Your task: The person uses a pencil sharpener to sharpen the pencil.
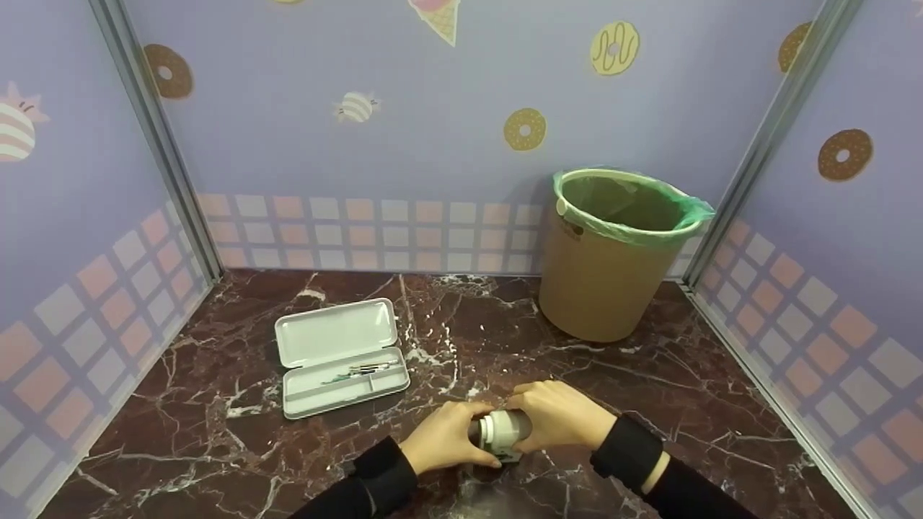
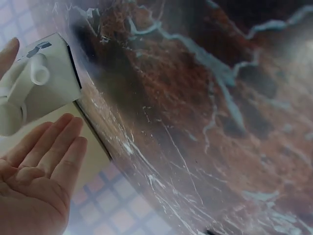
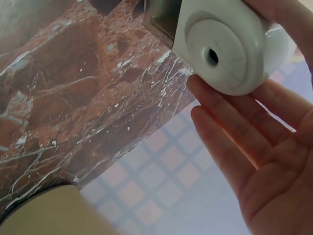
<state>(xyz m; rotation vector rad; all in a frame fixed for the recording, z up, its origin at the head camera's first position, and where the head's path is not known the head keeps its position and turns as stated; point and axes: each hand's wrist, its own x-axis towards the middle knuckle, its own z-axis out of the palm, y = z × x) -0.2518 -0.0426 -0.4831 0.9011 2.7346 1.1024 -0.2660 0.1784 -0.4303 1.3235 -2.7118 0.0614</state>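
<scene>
A white crank pencil sharpener (image 1: 509, 427) sits between both hands near the front of the table. My right hand (image 1: 559, 414) grips its right side; the right wrist view shows fingertips (image 3: 205, 88) at the lower edge of the round face (image 3: 230, 66) with its pencil hole, the thumb opposite. A see-through drawer (image 3: 168, 19) shows beside that face. My left hand (image 1: 447, 436) brackets the other side, thumb and fingers spread around it. In the left wrist view its fingers (image 2: 61, 142) lie fairly straight beside the crank handle (image 2: 36, 71).
An opened white pencil case (image 1: 335, 333) with several slim pencils or pens (image 1: 358, 371) in its tray lies to the left. A tan trash bin (image 1: 602, 288) with a green liner (image 1: 649, 234) stands at the back right. Patterned walls (image 1: 404, 144) enclose the marbled table (image 1: 216, 447).
</scene>
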